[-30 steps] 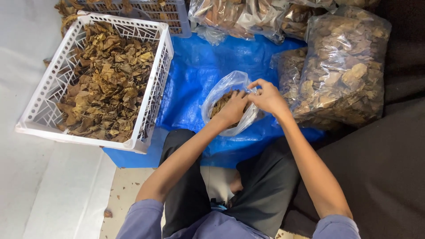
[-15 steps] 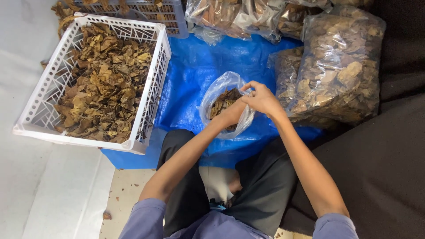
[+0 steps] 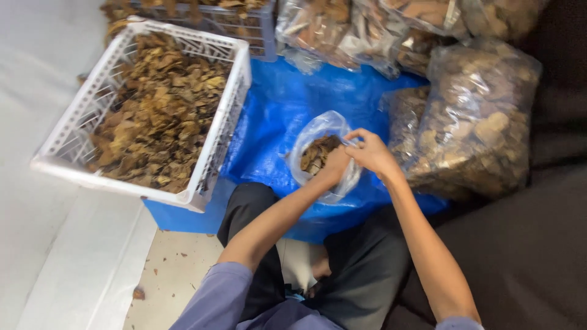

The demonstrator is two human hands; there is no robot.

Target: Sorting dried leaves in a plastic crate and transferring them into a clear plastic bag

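Observation:
A small clear plastic bag (image 3: pixel 313 135) partly filled with dry brown flakes (image 3: pixel 318 153) rests on a blue tarp (image 3: pixel 275 110) in front of my knees. My left hand (image 3: pixel 335 165) grips the bag's right rim near its mouth. My right hand (image 3: pixel 372 153) is closed on the same edge of the bag, just right of the left hand, the two hands touching. The bag's mouth is open towards the left.
A white slatted plastic basket (image 3: pixel 235 101) full of the same brown flakes stands at the left. Large clear sacks of flakes (image 3: pixel 483 116) lean at the right and several more (image 3: pixel 342 27) at the back. A dark surface lies at the right.
The view shifted slightly; both hands stayed on the bag's rim, working at its edge. The bag sits a little lower in view.

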